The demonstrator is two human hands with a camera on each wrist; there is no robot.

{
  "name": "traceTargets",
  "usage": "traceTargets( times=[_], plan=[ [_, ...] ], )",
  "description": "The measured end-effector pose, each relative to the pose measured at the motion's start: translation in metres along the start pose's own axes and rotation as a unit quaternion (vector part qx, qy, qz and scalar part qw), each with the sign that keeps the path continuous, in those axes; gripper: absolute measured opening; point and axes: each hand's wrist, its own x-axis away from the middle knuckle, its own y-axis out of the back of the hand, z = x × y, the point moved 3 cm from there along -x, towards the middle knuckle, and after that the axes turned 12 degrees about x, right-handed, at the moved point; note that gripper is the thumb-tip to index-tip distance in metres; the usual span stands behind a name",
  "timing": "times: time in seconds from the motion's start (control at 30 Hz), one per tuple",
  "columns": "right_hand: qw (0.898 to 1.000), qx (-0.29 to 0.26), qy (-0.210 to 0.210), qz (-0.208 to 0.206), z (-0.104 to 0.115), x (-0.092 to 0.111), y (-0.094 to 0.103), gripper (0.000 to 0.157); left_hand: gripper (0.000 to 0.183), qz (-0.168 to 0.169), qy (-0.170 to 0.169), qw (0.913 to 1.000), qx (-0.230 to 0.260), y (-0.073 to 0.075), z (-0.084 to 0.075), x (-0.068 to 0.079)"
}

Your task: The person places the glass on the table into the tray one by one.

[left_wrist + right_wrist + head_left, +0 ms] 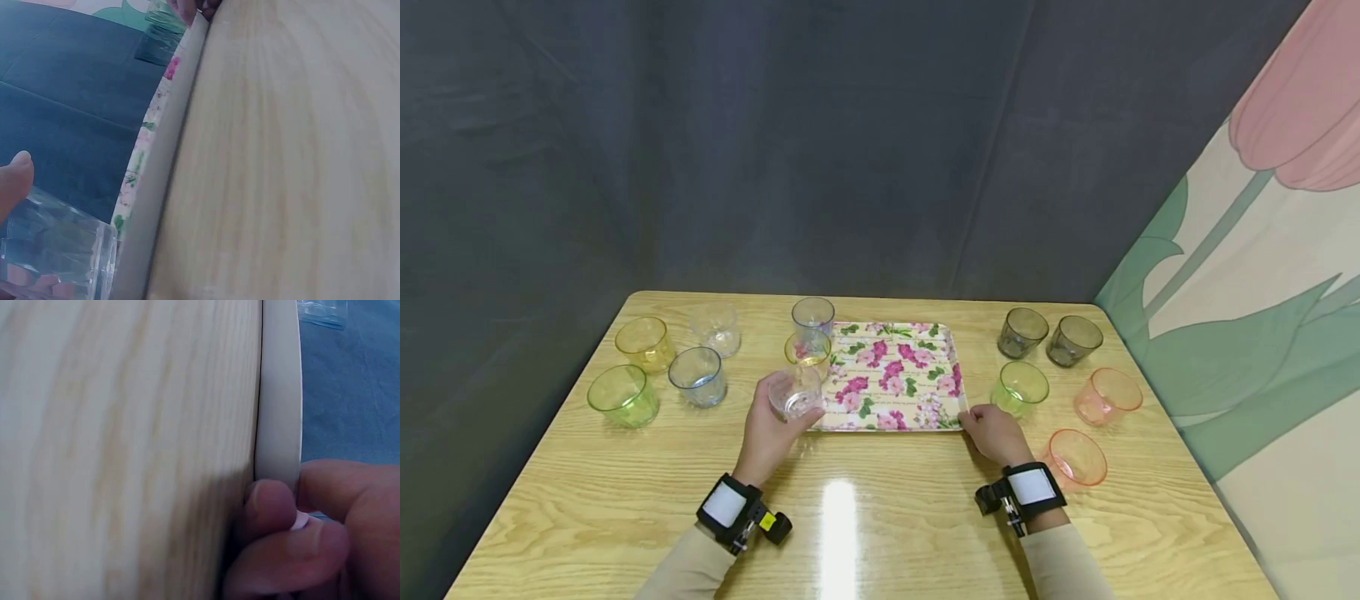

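Note:
My left hand grips a clear cup at the front left corner of a flower-patterned tray. In the left wrist view the thumb lies against this clear cup, close to the tray's pale rim. The front right corner of the tray is pinched by my right hand; the right wrist view shows its fingers around the pale tray rim. Behind the clear cup, a yellow cup and a blue-grey cup stand in line along the tray's left side.
Left of the tray stand a yellow cup, a clear cup, a blue cup and a green cup. Right of it are two dark grey cups, a green cup and two pink-orange cups.

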Motion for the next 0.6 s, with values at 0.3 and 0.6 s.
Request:
traceTargets(
  times=[0.3, 0.6],
  plan=[
    [1.000, 0.005, 0.005, -0.005, -0.001, 0.000, -0.001, 0.041, 0.082, -0.006, -0.004, 0.9993, -0.035, -0.008, 0.010, -0.003],
    [1.000, 0.008, 0.005, -0.009, -0.002, -0.001, -0.001, 0.041, 0.086, -0.011, -0.001, 0.9977, -0.067, -0.011, 0.010, -0.003]
  ],
)
